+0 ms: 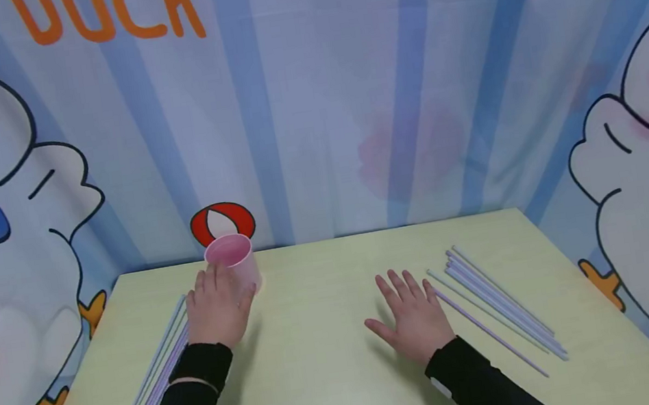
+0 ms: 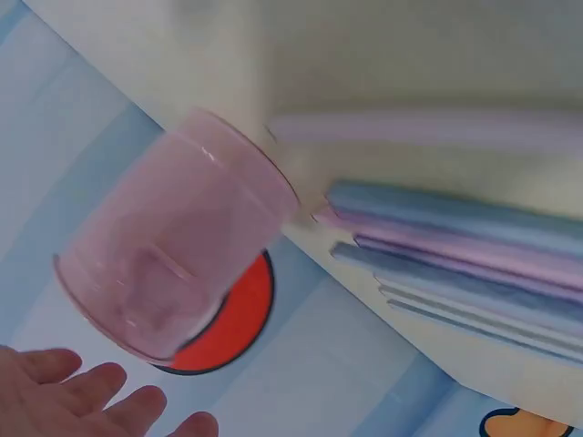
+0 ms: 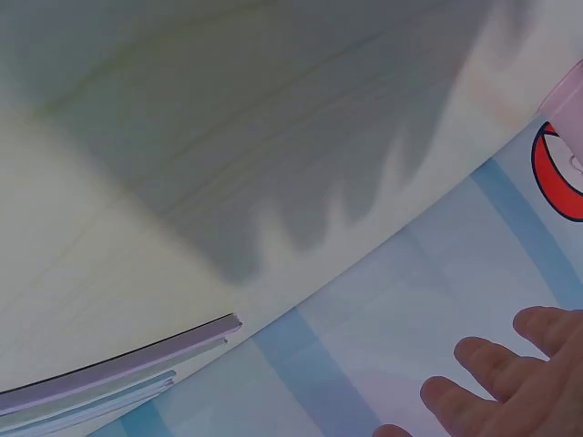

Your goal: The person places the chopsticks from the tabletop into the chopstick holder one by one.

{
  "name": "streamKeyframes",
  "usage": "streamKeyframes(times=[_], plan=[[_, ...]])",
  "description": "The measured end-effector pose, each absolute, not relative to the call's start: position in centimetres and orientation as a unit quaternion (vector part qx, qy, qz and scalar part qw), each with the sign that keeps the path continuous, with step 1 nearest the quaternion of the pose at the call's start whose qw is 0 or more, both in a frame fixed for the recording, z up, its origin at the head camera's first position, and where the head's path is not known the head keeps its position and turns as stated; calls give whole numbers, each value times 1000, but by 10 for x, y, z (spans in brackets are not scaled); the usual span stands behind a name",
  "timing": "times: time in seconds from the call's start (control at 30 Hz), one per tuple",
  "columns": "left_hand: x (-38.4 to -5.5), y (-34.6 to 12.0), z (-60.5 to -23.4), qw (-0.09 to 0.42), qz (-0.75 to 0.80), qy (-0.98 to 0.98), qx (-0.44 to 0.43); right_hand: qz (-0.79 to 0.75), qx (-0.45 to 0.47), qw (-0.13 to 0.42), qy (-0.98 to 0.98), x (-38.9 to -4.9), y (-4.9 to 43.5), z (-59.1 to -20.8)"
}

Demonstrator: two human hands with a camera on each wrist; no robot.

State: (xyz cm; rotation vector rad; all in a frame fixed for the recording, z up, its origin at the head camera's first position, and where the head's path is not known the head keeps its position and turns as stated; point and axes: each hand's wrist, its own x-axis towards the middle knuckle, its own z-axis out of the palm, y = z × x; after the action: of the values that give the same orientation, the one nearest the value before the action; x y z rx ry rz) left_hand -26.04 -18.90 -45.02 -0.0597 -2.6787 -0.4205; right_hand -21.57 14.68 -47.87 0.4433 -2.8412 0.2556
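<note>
A pink cup (image 1: pixel 243 261) stands upright near the table's back edge, left of centre. My left hand (image 1: pixel 215 309) reaches over its near left side with fingers extended; in the left wrist view those fingertips (image 2: pixel 105 378) show apart from the cup (image 2: pixel 182 228). Left of that arm lies a bundle of thin straw-like sticks (image 1: pixel 156 378) in blue and purple, partly covered by the sleeve. My right hand (image 1: pixel 412 321), fingers spread and holding nothing, hovers palm down over the table. Beside it, a second group of similar sticks (image 1: pixel 500 302) fans out to the right.
The pale yellow table (image 1: pixel 335 367) ends at a blue striped curtain (image 1: pixel 320 127) with cartoon ducks on both sides. One lilac stick (image 1: pixel 492 333) lies slightly apart, closest to the right hand.
</note>
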Motion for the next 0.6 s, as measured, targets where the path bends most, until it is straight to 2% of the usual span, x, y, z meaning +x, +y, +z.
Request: streamKeyframes(times=[0.07, 0.17, 0.4, 0.6], plan=[[-272, -197, -448, 223, -170, -960, -9, 91, 154, 128, -975, -214, 147, -479], [-289, -210, -447, 209, -206, -956, 8, 95, 155, 130, -975, -213, 147, -480], [-317, -227, -448, 84, -296, -951, 34, 88, 152, 129, -976, -212, 150, -480], [-321, -222, -444, 53, -332, -941, 22, 87, 153, 135, -975, -213, 152, -481]])
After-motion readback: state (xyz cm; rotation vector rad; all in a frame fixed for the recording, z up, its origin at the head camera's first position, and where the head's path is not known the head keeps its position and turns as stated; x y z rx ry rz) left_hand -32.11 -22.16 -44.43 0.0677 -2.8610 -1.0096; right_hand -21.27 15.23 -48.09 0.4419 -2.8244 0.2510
